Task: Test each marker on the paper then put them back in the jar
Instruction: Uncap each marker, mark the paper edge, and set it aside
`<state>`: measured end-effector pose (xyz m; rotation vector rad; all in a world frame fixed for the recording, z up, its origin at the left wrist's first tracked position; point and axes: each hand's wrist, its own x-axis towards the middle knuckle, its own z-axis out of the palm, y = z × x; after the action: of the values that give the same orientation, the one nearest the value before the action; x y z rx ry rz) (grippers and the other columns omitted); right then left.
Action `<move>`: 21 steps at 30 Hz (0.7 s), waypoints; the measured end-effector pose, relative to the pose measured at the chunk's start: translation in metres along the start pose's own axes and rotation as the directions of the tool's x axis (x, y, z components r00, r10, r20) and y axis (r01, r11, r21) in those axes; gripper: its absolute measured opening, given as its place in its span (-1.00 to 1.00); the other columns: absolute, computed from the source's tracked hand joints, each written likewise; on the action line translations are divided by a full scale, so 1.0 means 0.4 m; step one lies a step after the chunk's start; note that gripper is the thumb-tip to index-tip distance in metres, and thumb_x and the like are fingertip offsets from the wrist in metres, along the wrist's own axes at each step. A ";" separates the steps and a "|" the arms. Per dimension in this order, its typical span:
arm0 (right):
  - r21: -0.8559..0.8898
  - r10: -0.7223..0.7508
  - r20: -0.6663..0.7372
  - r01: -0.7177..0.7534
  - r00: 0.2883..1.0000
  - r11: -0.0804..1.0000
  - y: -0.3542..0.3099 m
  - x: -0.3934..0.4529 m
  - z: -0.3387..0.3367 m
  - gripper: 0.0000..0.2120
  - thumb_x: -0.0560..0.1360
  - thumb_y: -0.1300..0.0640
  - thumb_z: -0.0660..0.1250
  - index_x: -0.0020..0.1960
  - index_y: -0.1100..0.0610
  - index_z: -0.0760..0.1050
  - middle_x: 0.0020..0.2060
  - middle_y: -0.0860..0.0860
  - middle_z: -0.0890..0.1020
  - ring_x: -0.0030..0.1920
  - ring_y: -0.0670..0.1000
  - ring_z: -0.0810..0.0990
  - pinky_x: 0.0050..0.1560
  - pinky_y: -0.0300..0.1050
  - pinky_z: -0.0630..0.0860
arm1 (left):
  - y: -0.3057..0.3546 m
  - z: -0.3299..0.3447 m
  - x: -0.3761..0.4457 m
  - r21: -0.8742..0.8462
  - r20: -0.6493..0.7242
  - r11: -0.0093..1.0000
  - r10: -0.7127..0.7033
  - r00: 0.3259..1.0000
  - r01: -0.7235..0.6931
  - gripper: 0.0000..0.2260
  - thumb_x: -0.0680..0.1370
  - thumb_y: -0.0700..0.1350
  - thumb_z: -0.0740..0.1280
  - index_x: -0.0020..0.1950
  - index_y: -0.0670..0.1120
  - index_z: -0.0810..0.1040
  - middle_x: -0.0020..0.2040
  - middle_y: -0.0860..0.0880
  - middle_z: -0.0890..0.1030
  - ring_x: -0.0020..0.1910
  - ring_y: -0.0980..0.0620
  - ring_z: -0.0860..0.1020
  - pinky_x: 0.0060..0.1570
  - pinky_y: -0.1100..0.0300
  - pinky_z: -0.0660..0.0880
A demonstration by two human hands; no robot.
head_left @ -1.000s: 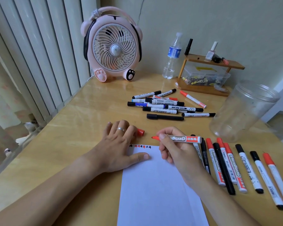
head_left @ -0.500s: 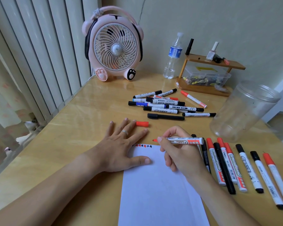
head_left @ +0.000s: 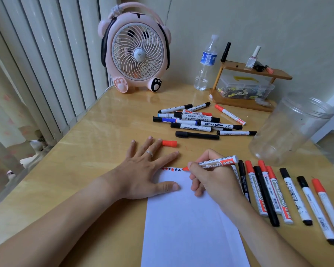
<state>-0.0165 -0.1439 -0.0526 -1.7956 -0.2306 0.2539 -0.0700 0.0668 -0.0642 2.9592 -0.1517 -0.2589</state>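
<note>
While the right hand (head_left: 212, 180) has its fingers (head_left: 196, 166) clamped on an uncapped red marker (head_left: 218, 162), the marker's long axis runs nearly level, from the butt end out past the knuckles on the outer side to the red tip (head_left: 185, 168) projecting inward toward the other hand. That tip sits at the far edge of the paper (head_left: 191, 224), just beside the end of a row of small red and black test marks (head_left: 171, 169); whether it is touching the sheet cannot be told. The left hand (head_left: 143, 174) lies flat with fingers (head_left: 168, 157) spread apart, gripping nothing, its thumb pressing the near corner of the paper to the worktop (head_left: 96, 143). Just beyond the left fingertips rests the loose red cap (head_left: 169, 143), nearer to that hand than to the right. In judgement, the coming move turns on this: the cap lies ahead of and inward from the marker's tip, so the left hand is better placed to fetch it. The empty jar (head_left: 291, 130) stands well beyond the right hand on its outer side, hence on the right hand's side for the return. A row of markers (head_left: 274, 193) lies just outside the right wrist, and a pile of markers (head_left: 197, 120) lies farther off, beyond both hands.
</note>
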 end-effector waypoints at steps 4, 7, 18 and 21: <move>-0.012 0.004 0.008 -0.004 1.000 1.000 0.000 -0.001 0.000 -0.79 0.55 0.23 0.43 -0.08 0.31 0.44 -0.34 0.30 0.62 -0.48 0.17 0.55 -0.45 -0.05 0.48 | 0.001 0.000 -0.001 0.010 0.007 1.000 0.001 1.000 -0.001 -0.24 0.42 0.61 -0.07 0.54 0.47 -0.28 0.66 -0.01 -0.31 0.58 -0.01 -0.46 0.53 -0.25 -0.36; -0.022 0.007 0.012 -0.006 1.000 1.000 -0.001 0.000 0.002 -0.80 0.56 0.23 0.44 -0.08 0.30 0.45 -0.32 0.32 0.62 -0.47 0.16 0.57 -0.44 -0.05 0.49 | 0.000 -0.001 0.000 0.014 0.007 1.000 0.002 1.000 -0.002 -0.24 0.41 0.61 -0.08 0.54 0.47 -0.29 0.66 0.00 -0.31 0.58 -0.01 -0.46 0.53 -0.25 -0.36; -0.044 0.006 0.005 -0.006 1.000 0.999 -0.004 -0.005 0.005 -0.82 0.55 0.22 0.44 -0.10 0.27 0.46 -0.33 0.28 0.63 -0.48 0.13 0.57 -0.45 -0.07 0.48 | -0.001 -0.001 0.002 0.021 0.011 1.000 -0.003 1.000 0.003 -0.23 0.39 0.62 -0.11 0.53 0.47 -0.30 0.66 0.00 -0.32 0.58 -0.01 -0.46 0.53 -0.26 -0.35; -0.050 0.009 -0.004 -0.009 1.000 0.999 -0.004 -0.006 0.004 -0.82 0.55 0.23 0.43 -0.10 0.28 0.46 -0.33 0.30 0.62 -0.49 0.12 0.57 -0.46 -0.08 0.49 | -0.001 0.000 0.001 0.018 0.007 1.000 -0.003 1.000 0.003 -0.23 0.40 0.62 -0.09 0.53 0.47 -0.29 0.66 0.00 -0.31 0.58 0.00 -0.45 0.53 -0.25 -0.35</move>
<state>-0.0192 -0.1426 -0.0512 -1.8473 -0.2279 0.2531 -0.0696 0.0672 -0.0642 2.9768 -0.1508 -0.2702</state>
